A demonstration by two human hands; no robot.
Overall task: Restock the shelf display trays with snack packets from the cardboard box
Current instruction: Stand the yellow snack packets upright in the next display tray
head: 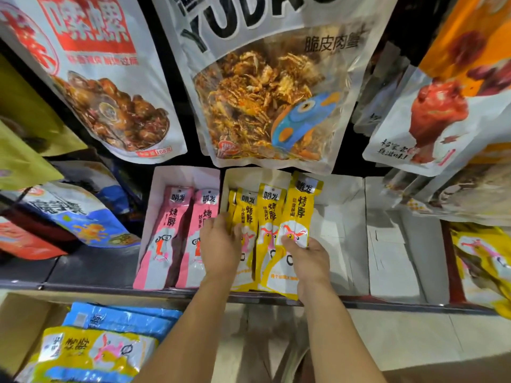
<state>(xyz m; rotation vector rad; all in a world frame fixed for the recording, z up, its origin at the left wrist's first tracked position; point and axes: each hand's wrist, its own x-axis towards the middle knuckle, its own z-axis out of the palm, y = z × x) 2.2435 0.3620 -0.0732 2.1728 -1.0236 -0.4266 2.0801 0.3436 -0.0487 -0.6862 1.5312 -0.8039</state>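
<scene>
Several yellow snack packets (269,217) stand in a white display tray (336,214) on the shelf. My left hand (219,246) lies on the leftmost yellow packets, fingers curled round their edge. My right hand (309,261) grips the rightmost yellow packet (300,208) near its lower half, thumb on its front. To the left, a second white tray (160,183) holds two pink packets (171,230). The cardboard box (19,322) at the bottom left contains yellow packets (91,352) and blue packets (121,319).
Large hanging snack bags (262,87) crowd the space above the trays. A white tray (392,244) stands right of the yellow one, then a tray with bigger yellow bags (481,261). More bags (77,214) lie on the shelf at left. The shelf's front rail (110,288) runs below.
</scene>
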